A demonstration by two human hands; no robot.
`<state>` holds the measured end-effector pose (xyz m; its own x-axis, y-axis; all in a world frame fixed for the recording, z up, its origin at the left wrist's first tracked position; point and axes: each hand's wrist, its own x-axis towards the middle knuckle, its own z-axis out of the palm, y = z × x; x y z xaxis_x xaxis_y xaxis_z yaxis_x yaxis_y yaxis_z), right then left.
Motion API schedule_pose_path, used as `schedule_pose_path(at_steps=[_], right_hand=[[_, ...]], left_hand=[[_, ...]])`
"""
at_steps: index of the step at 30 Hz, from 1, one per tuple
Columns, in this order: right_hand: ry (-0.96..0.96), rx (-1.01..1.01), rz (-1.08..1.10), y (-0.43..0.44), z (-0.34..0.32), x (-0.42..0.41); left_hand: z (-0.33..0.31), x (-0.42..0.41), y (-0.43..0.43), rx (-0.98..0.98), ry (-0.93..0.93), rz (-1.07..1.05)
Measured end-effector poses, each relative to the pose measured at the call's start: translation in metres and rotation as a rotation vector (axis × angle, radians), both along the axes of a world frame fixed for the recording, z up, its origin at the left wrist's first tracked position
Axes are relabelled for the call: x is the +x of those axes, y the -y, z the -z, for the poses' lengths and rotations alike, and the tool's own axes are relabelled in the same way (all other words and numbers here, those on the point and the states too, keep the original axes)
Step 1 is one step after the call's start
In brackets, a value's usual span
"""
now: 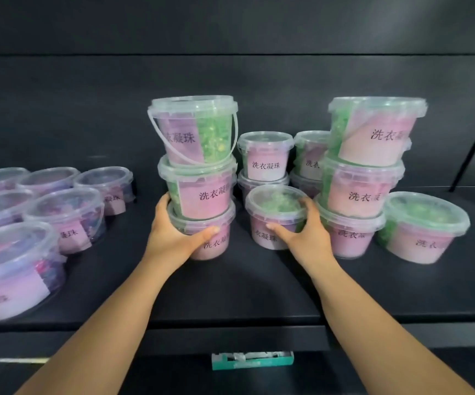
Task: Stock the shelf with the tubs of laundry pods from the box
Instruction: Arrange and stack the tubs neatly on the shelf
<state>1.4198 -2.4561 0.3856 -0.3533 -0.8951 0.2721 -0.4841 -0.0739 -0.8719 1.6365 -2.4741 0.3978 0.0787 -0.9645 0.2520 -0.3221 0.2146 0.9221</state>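
My left hand [173, 232] grips the bottom tub [213, 243] of a three-high stack of clear tubs with pink labels and green pods; the middle tub [202, 192] and the top tub [193, 129] sit above it. My right hand [302, 229] grips a single green-pod tub [276, 218] standing on the black shelf [230, 286] just right of that stack. The box is out of view.
A second three-high stack [364, 178] stands to the right, with a lone tub [421, 226] beside it. Smaller-looking stacked tubs [264, 158] sit at the back. Several purple-pod tubs [65, 212] fill the shelf's left side. A green price-tag holder [252, 360] hangs on the shelf edge.
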Motion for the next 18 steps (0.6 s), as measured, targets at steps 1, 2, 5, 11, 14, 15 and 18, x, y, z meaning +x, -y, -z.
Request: schedule_pose_path(at_steps=[1,2,5,11,14,15,18], right_hand=[[0.012,0.001,0.000,-0.002,0.000,-0.004],[0.019,0.005,0.010,-0.004,0.000,-0.007],[0.029,-0.027,0.067,-0.011,0.003,-0.014],[0.003,-0.070,0.196,-0.020,0.009,-0.033],[0.000,-0.079,0.249,-0.024,0.010,-0.040],[0.000,-0.079,0.262,-0.025,0.010,-0.042],[0.000,-0.077,0.282,-0.028,0.010,-0.049]], left_hand=[[0.000,0.003,-0.003,-0.005,0.000,-0.008],[0.000,0.006,-0.006,-0.006,-0.002,-0.014],[0.000,0.017,-0.010,-0.002,-0.001,-0.036],[0.002,0.026,-0.010,-0.006,-0.004,-0.014],[0.000,0.027,-0.010,-0.010,-0.007,-0.015],[0.000,0.027,-0.009,-0.014,-0.007,-0.010],[0.001,0.029,-0.007,-0.014,-0.009,0.009]])
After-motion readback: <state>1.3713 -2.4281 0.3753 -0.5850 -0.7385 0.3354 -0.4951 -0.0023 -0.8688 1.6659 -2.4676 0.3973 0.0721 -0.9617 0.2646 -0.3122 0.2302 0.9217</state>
